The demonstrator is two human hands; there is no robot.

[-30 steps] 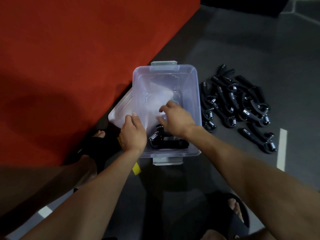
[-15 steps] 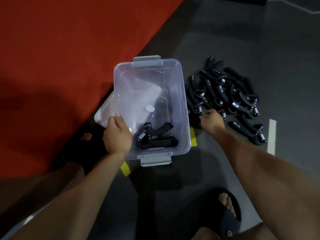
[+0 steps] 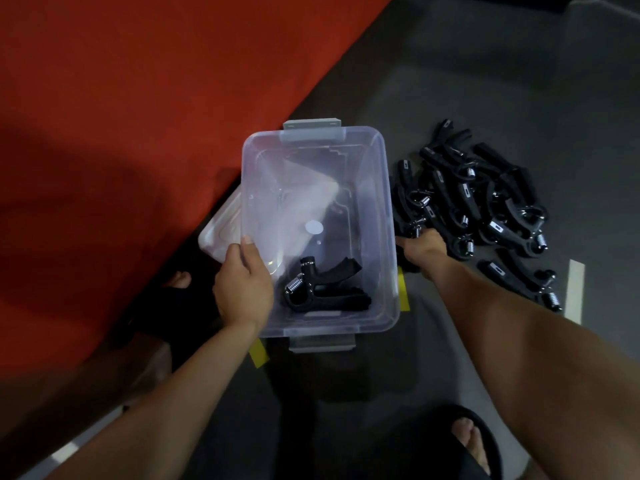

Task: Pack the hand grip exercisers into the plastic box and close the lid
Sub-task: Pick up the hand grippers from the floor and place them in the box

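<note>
On the grey floor [image 3: 485, 81], beside the red mat [image 3: 138, 98], the clear plastic box [image 3: 379, 161] stands open with its long axis running away from the person, and the left hand [image 3: 242, 289] grips its near left rim. One hand grip exerciser [image 3: 322, 285] lies in the near end, spring to the left and handles pointing right. The right hand [image 3: 424, 245] reaches into the pile of exercisers [image 3: 485, 202] just right of the box, fingers curled around one [image 3: 405, 206]; the lid [image 3: 221, 230] lies at the box's left.
</note>
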